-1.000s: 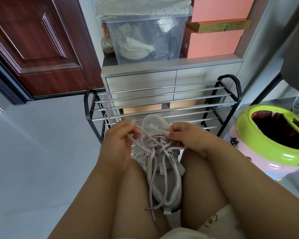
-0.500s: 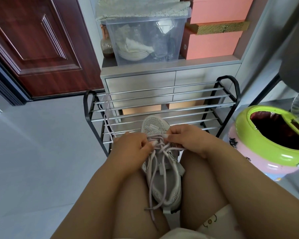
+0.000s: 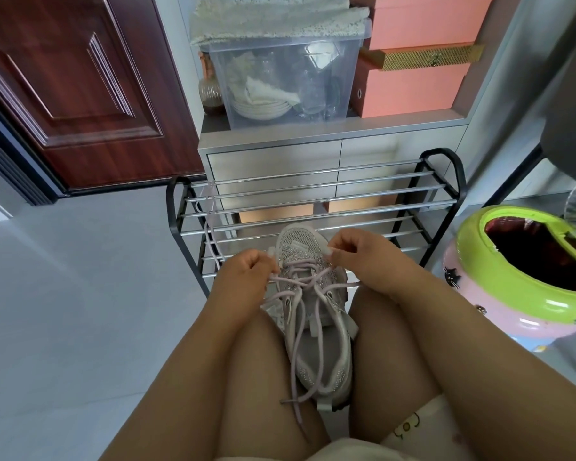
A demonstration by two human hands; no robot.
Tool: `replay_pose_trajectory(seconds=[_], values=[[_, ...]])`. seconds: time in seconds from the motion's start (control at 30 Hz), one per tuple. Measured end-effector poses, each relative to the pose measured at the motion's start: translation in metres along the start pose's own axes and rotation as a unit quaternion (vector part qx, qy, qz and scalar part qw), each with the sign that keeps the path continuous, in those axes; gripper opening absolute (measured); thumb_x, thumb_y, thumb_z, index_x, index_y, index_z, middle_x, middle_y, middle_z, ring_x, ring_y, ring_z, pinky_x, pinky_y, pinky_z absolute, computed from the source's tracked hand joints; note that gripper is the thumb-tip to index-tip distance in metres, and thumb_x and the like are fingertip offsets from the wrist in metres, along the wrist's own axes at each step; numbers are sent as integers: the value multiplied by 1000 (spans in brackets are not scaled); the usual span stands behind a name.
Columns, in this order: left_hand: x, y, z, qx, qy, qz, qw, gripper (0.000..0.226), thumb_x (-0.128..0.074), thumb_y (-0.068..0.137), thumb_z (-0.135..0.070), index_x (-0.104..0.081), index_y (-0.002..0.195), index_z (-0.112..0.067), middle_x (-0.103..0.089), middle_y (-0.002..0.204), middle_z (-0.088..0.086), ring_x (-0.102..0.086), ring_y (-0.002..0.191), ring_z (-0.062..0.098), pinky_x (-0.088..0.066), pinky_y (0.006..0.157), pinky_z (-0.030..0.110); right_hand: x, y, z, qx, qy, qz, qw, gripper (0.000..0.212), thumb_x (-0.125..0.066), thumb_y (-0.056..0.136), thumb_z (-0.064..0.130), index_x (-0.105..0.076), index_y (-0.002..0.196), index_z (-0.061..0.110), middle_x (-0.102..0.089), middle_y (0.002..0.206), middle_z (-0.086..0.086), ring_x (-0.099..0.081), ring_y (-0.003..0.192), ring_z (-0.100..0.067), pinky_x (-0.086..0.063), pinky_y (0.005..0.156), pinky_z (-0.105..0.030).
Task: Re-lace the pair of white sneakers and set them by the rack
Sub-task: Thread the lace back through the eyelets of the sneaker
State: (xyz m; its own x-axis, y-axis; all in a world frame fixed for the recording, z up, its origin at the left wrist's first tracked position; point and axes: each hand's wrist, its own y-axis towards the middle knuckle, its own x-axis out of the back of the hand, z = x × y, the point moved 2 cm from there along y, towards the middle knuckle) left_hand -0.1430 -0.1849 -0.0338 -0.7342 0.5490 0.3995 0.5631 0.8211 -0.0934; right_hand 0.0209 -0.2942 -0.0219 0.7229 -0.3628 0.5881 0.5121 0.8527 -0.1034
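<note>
The sneaker (image 3: 316, 314) lies lengthwise between the knees, toe toward the rack (image 3: 313, 207), and the left hand (image 3: 246, 277) and right hand (image 3: 356, 257) each pinch the lace (image 3: 308, 277) at opposite sides.

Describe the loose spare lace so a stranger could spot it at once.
Find the black-framed shoe rack with chrome bars before the grey drawers. At its left end a pale lilac lace hangs draped over the bars, apart from the sneaker and threaded through nothing.

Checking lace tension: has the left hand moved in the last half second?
Yes. The left hand drew leftward, away from the sneaker's tongue, pulling the lace.
</note>
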Motion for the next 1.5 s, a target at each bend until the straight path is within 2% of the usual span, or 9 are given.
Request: replay_pose_trajectory(seconds=[0.1, 0.27, 0.4, 0.57, 0.9, 1.0, 1.23, 1.37, 1.5], values=[[5, 1, 0, 22, -72, -23, 997, 27, -51, 97, -27, -63, 76, -15, -50, 58, 0, -46, 46, 6, -44, 50, 19, 7, -6, 14, 108, -20, -64, 992, 12, -72, 82, 25, -63, 75, 21, -59, 78, 3, -54, 76, -13, -38, 66, -22], [5, -2, 2, 23, -87, -21, 996, 29, -51, 97, -29, -63, 77, -12, -50, 60, 3, -45, 50, 12, -46, 56, 27, -3, -33, 43, 235, -98, 66, 965, 14, -78, 75, 34, -73, 72, 21, -52, 76, 10, -44, 80, -3, -34, 70, -13], [4, -3, 3, 24, -83, -21, 996, 29, -50, 97, -27, -63, 76, -13, -50, 60, 2, -45, 52, 12, -47, 59, 29, -17, -33, 47, 240, -351, 38, 904, 37, -63, 77, 60, -75, 82, 25, -44, 89, 5, -33, 91, -12, -31, 79, -26], [4, -3, 3, 29, -86, -16, 996, 28, -49, 98, -25, -63, 77, -13, -51, 61, 2, -45, 51, 11, -48, 58, 27, -23, -32, 46, 204, -403, 71, 890, 55, -52, 73, 73, -74, 91, 27, -35, 89, 5, -23, 91, -13, -32, 86, -32], [2, -5, 0, 15, -60, -20, 998, 27, -51, 97, -23, -63, 75, -13, -53, 62, 2, -47, 53, 11, -47, 56, 23, -23, -26, 36, 126, -127, 96, 979, 9, -80, 73, 26, -75, 74, 19, -46, 79, 12, -45, 70, 5, -33, 68, -13], [4, -8, -2, -12, -66, -15, 998, 24, -52, 96, -20, -65, 76, -15, -55, 64, 2, -50, 55, 10, -47, 55, 17, -9, -28, 33, 93, 49, 106, 989, 15, -79, 73, 14, -69, 64, 20, -50, 76, 9, -49, 63, 2, -39, 64, -15], [6, -19, -11, -185, -8, 34, 982, 13, -60, 90, -30, -73, 90, -32, -62, 91, -8, -56, 91, 1, -41, 77, 9, 18, -18, 27, 103, 568, 73, 813, 33, -93, 41, 32, -71, 59, 14, -57, 60, 4, -46, 61, -8, -38, 62, -21], [-5, -17, -8, -217, 102, 122, 963, 20, -66, 77, -49, -72, 95, -41, -59, 94, -7, -46, 100, 5, -32, 83, 8, 22, -20, 28, 139, 522, 71, 839, 33, -90, 47, 37, -73, 65, 15, -61, 63, 5, -48, 63, -8, -39, 64, -21], [-7, -19, -16, -232, 76, 99, 965, 9, -72, 81, -31, -73, 74, -27, -65, 76, -4, -54, 80, 11, -39, 70, 16, 13, -21, 22, 109, 391, 95, 909, 9, -76, 67, 18, -70, 62, 16, -58, 61, 1, -46, 61, -13, -38, 64, -25]])
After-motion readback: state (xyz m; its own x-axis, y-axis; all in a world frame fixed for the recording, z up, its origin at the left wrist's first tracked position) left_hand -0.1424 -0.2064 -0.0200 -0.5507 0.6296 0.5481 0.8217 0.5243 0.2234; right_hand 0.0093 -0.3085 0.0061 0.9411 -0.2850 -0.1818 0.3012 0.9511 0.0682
